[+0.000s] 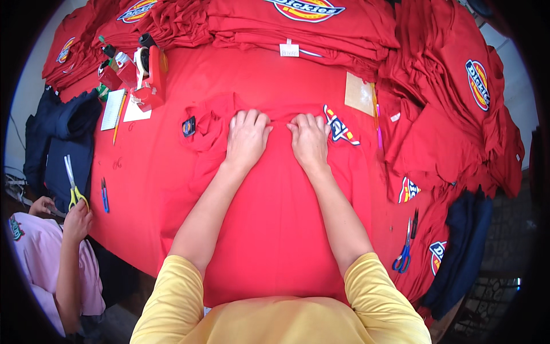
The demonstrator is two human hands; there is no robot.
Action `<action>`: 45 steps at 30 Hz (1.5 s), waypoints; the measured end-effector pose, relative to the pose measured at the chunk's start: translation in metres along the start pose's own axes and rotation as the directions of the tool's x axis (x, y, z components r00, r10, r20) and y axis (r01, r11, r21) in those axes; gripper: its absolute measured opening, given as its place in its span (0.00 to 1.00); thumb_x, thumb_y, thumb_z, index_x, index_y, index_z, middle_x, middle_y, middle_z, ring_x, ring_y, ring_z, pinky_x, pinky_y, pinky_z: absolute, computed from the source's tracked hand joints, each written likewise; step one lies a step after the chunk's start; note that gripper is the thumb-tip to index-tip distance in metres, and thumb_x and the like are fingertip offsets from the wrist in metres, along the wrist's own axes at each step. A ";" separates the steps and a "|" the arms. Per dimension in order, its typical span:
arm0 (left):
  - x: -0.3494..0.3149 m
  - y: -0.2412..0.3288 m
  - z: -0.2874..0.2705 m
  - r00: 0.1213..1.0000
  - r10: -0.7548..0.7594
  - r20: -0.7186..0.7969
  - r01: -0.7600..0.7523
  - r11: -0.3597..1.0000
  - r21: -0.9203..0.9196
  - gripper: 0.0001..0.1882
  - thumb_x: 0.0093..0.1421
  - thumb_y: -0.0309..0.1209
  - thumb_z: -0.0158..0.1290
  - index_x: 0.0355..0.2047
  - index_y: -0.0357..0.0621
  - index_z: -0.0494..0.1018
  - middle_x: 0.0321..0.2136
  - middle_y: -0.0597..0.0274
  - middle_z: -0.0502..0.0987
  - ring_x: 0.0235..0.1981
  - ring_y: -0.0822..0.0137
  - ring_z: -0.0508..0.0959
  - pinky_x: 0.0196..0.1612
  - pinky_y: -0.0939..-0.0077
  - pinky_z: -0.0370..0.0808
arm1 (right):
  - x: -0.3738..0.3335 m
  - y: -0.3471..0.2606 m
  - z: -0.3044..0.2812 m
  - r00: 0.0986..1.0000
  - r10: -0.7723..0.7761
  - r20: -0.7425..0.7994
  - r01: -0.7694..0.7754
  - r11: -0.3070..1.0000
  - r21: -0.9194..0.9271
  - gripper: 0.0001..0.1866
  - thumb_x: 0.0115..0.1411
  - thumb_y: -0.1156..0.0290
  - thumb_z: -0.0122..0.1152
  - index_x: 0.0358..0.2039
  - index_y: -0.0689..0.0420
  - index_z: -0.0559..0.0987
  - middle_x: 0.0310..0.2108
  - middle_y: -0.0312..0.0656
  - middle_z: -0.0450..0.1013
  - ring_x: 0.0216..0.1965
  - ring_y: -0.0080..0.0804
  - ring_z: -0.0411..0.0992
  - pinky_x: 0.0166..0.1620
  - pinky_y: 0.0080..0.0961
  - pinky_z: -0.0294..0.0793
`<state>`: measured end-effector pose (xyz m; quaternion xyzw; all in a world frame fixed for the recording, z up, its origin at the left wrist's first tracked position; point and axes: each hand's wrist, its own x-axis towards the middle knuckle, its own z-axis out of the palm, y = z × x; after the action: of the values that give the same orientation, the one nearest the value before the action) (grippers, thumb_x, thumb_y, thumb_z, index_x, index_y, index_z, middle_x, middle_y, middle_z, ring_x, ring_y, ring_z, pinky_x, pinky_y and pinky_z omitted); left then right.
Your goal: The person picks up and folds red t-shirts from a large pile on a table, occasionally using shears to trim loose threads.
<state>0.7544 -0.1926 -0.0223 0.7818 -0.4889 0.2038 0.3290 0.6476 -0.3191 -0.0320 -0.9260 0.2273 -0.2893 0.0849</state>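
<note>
A red T-shirt point(275, 218) lies spread over the red-covered table in front of me. My left hand point(247, 135) is closed on its cloth toward the far side, fingers curled over a fold. A short way to the right, my right hand point(310, 139) pinches the same shirt, beside a printed logo point(341, 125) partly folded under. Left of my left hand, the cloth is bunched around a small dark neck label point(188, 126). The fingertips of both hands are partly hidden in the fabric.
Stacks of red shirts point(303, 31) line the back and right. At left stand a red tape dispenser point(150, 80), a notepad point(113, 109) and blue snips point(105, 196). Blue-handled scissors point(403, 258) lie right. Another person's hand point(78, 221) holds yellow scissors point(74, 192).
</note>
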 end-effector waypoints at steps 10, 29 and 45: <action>-0.090 0.030 -0.045 0.934 -0.053 0.354 0.009 0.992 0.124 0.25 0.63 0.34 0.46 0.60 0.43 0.64 0.61 0.58 0.64 0.64 0.59 0.62 0.67 0.53 0.50 | -0.085 -0.011 -0.034 0.978 -0.197 0.064 0.191 0.978 0.089 0.20 0.56 0.76 0.53 0.51 0.62 0.74 0.54 0.45 0.71 0.56 0.38 0.67 0.58 0.38 0.62; -0.248 0.132 -0.157 0.878 -0.113 0.465 0.134 0.991 -0.012 0.30 0.62 0.34 0.48 0.63 0.38 0.58 0.65 0.51 0.56 0.67 0.51 0.54 0.67 0.51 0.47 | -0.260 -0.090 -0.135 0.953 -0.147 0.266 0.113 0.984 0.139 0.24 0.57 0.75 0.49 0.56 0.64 0.69 0.60 0.52 0.62 0.64 0.49 0.57 0.65 0.51 0.50; -0.302 0.169 -0.177 0.833 -0.038 0.552 -0.006 0.997 0.078 0.37 0.59 0.46 0.49 0.64 0.39 0.57 0.66 0.54 0.55 0.68 0.55 0.53 0.67 0.47 0.43 | -0.332 -0.071 -0.154 0.961 -0.156 0.228 0.008 0.840 0.543 0.08 0.52 0.70 0.61 0.33 0.50 0.82 0.49 0.41 0.70 0.56 0.44 0.62 0.63 0.53 0.51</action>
<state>0.4704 0.0729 -0.0381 0.8234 -0.5483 -0.0147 0.1453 0.3435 -0.1042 -0.0503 -0.9041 0.0838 -0.2191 0.3573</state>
